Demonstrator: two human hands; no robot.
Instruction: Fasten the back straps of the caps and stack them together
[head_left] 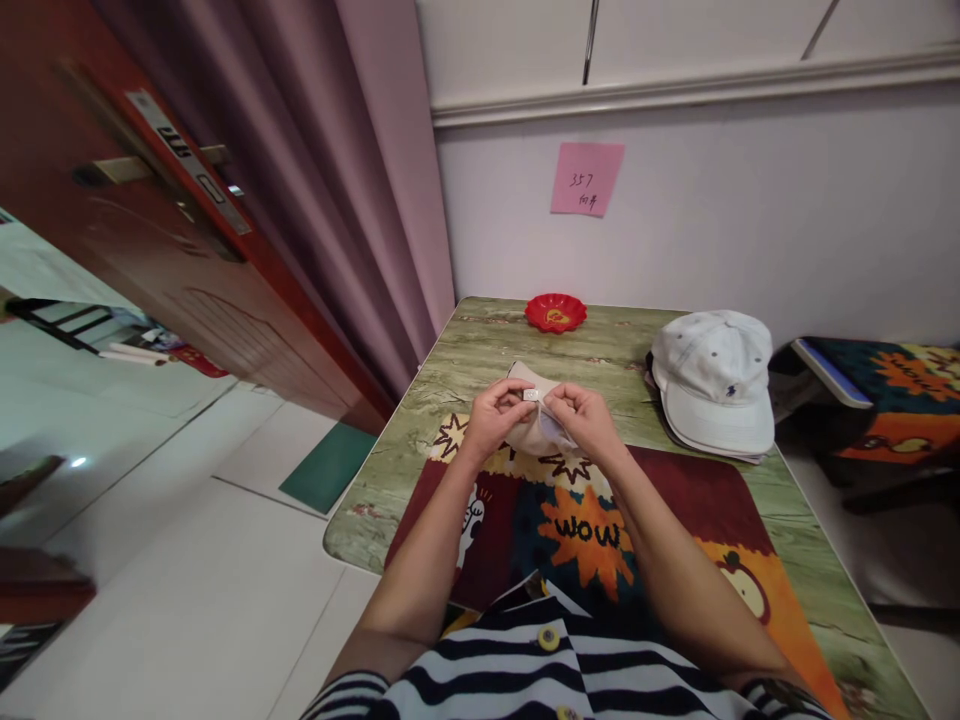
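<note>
A light beige cap (pixel 529 438) is held over the far edge of the patterned mat, between my two hands. My left hand (pixel 493 418) pinches a small pale, buckle-like piece (pixel 531 394) on the cap between thumb and fingertips. Close beside it, my right hand (pixel 591 420) has its thumb and fingers pressed together on the cap's fabric, at what looks like a strap. Most of the cap's far side is covered by my fingers. The piece is too small to make out in detail.
A stack of caps with a white one (pixel 716 370) on top sits at the table's right side. Toward the wall lies a red scalloped dish (pixel 556 313). The mat (pixel 517 540) covers the near table. A wooden door (pixel 247 270) stands at left, a stool (pixel 892 400) at right.
</note>
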